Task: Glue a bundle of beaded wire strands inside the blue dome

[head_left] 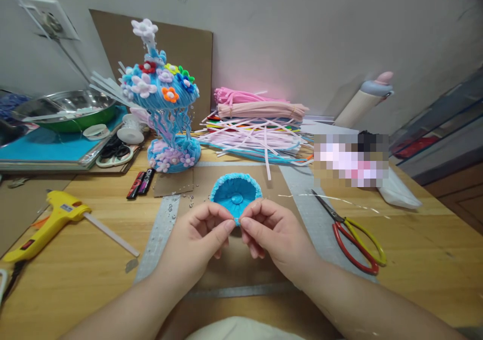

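Note:
A small blue round cap of fuzzy pipe cleaner (236, 193) is tilted up above the cardboard sheet (241, 264). My left hand (199, 234) pinches its near rim with thumb and forefinger. My right hand (269, 232) pinches the same rim right beside it, fingers curled. A thin clear thread (339, 201) runs from my right fingers off to the right across the table.
A finished blue mushroom-shaped ornament with flowers (166, 108) stands behind. Heaped pipe cleaners (256, 123) lie at the back. Red-and-yellow scissors (354, 239) lie at right, a yellow glue gun (49, 224) at left, two lighters (141, 183) and a steel bowl (64, 108) at far left.

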Demonstrator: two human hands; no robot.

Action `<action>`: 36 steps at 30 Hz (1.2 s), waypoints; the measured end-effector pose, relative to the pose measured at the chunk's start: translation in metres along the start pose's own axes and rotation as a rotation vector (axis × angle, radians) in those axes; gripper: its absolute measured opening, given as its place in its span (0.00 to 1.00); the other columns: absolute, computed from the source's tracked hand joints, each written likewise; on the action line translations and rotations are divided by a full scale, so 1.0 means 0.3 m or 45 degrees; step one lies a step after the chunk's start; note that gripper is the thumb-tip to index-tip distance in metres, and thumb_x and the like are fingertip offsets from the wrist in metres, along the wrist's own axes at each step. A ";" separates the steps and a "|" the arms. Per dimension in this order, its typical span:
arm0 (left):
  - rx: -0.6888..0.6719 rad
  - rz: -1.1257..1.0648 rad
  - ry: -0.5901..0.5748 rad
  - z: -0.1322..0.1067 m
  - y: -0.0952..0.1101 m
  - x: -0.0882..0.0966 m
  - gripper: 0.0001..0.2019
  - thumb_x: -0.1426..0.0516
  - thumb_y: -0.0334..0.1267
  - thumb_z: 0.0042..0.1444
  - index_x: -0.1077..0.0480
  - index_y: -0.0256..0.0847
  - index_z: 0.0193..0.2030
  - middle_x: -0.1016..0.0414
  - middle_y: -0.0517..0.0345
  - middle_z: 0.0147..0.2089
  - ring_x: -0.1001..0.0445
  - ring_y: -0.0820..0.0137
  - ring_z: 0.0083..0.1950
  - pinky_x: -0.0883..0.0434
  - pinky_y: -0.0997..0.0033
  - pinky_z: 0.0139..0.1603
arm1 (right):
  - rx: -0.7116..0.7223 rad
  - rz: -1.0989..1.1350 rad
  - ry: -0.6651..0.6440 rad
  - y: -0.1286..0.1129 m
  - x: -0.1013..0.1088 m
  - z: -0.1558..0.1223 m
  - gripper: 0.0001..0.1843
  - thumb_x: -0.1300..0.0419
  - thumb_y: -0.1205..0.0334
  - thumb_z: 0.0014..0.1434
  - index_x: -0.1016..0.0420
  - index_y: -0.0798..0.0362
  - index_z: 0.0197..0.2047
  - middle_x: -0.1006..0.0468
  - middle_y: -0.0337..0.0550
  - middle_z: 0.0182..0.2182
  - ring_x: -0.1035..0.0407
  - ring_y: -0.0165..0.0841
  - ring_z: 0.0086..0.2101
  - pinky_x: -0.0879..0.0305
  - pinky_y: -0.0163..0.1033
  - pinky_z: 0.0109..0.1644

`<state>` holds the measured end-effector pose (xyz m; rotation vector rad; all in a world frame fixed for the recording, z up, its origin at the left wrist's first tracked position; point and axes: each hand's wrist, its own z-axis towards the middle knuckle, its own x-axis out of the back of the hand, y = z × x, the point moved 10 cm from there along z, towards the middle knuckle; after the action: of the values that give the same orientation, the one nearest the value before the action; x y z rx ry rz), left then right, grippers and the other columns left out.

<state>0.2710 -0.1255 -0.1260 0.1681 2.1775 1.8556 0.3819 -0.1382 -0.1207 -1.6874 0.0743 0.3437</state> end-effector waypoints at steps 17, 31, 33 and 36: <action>-0.281 0.400 0.114 -0.015 0.082 0.031 0.04 0.38 0.32 0.48 0.25 0.39 0.24 0.24 0.59 0.26 0.29 0.73 0.27 0.32 0.77 0.28 | 0.000 -0.075 -0.053 0.005 -0.008 -0.001 0.14 0.36 0.55 0.54 0.33 0.56 0.28 0.32 0.33 0.18 0.40 0.21 0.15 0.46 0.25 0.16; -0.748 0.653 0.018 -0.065 0.180 -0.018 0.05 0.39 0.29 0.53 0.26 0.43 0.34 0.24 0.60 0.32 0.26 0.73 0.34 0.31 0.77 0.34 | -0.228 0.201 -0.159 0.072 -0.027 -0.010 0.13 0.37 0.56 0.56 0.33 0.55 0.30 0.30 0.32 0.17 0.41 0.19 0.13 0.50 0.22 0.14; -0.767 0.656 -0.002 -0.067 0.185 -0.022 0.06 0.39 0.28 0.53 0.26 0.43 0.35 0.24 0.61 0.32 0.26 0.73 0.34 0.31 0.77 0.34 | -0.226 0.160 -0.138 0.070 -0.019 -0.011 0.13 0.37 0.56 0.56 0.33 0.55 0.30 0.30 0.32 0.17 0.41 0.20 0.13 0.50 0.22 0.14; -0.739 0.600 -0.021 -0.065 0.180 -0.020 0.06 0.39 0.27 0.53 0.26 0.44 0.33 0.24 0.61 0.31 0.26 0.73 0.34 0.31 0.77 0.35 | -0.226 0.111 -0.149 0.063 -0.026 -0.013 0.14 0.37 0.54 0.56 0.33 0.55 0.30 0.30 0.33 0.17 0.40 0.21 0.13 0.49 0.23 0.14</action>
<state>0.2664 -0.1366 -0.0696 0.6072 1.5816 2.6393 0.3704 -0.1459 -0.1363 -1.8391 0.0314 0.5269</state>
